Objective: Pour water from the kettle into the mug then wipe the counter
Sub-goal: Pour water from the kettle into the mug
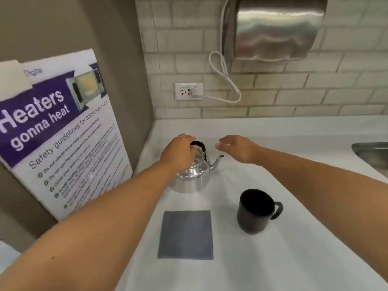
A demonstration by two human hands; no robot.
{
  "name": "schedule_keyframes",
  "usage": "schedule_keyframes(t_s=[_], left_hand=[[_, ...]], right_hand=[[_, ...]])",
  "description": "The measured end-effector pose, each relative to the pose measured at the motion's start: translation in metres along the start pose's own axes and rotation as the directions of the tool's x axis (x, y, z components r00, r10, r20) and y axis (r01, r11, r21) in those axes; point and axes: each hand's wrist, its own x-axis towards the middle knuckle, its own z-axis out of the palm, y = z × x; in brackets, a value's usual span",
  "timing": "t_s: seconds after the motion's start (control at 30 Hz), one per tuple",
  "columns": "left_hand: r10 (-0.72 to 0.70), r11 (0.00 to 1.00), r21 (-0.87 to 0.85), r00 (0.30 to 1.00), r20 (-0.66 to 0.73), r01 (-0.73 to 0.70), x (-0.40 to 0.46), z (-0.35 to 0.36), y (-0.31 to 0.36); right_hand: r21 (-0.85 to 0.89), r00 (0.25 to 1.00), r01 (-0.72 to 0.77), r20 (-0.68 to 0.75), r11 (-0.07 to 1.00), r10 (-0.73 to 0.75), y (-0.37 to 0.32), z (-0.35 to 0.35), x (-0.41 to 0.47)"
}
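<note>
A shiny metal kettle (192,177) with a dark handle stands on the white counter (294,248), its spout pointing right. My left hand (178,153) is closed around the kettle's handle from above. My right hand (237,148) hovers just right of the spout, fingers apart and holding nothing. A black mug (255,211) stands upright in front and to the right of the kettle, its handle turned right. A folded grey cloth (186,235) lies flat in front of the kettle, left of the mug.
A purple-and-white microwave safety poster (60,131) leans against the left wall. A wall outlet (188,91) with a white cord sits on the tiled backsplash below a steel dispenser (275,28). A sink edge (371,154) shows at far right.
</note>
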Motion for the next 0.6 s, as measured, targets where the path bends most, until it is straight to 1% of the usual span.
schedule_keyframes(t_s=[0.07, 0.13, 0.27, 0.33, 0.47, 0.53, 0.6], left_hand=[[-0.004, 0.999, 0.052, 1.0, 0.008, 0.004, 0.011, 0.007, -0.008], [-0.019, 0.994, 0.105, 1.0, -0.005, 0.019, 0.016, 0.013, -0.018], [-0.002, 0.991, 0.134, 0.997, -0.079, 0.012, 0.024, 0.021, -0.025], [0.006, 0.99, 0.139, 0.995, -0.1, 0.008, 0.028, 0.022, -0.027], [0.037, 0.992, 0.126, 0.99, -0.136, -0.02, 0.026, 0.024, -0.027], [0.029, 0.993, 0.12, 0.989, -0.145, -0.011, 0.027, 0.025, -0.027], [0.019, 0.99, 0.143, 0.99, -0.139, 0.001, 0.029, 0.026, -0.026]], right_hand=[[0.032, 1.0, 0.0, 0.023, 1.0, -0.001, -0.002, 0.002, 0.027], [0.019, 0.998, 0.002, 0.064, 1.0, -0.003, -0.009, 0.008, 0.052], [-0.052, 0.984, 0.052, 0.174, 0.997, -0.043, -0.018, 0.027, 0.095], [-0.039, 0.98, 0.062, 0.191, 0.997, -0.053, -0.023, 0.036, 0.11], [0.064, 0.995, 0.025, 0.096, 0.998, -0.031, -0.032, 0.045, 0.13], [0.145, 0.998, 0.04, 0.046, 0.989, -0.047, -0.038, 0.041, 0.135], [0.203, 0.996, 0.074, 0.036, 0.976, -0.083, -0.045, 0.036, 0.133]])
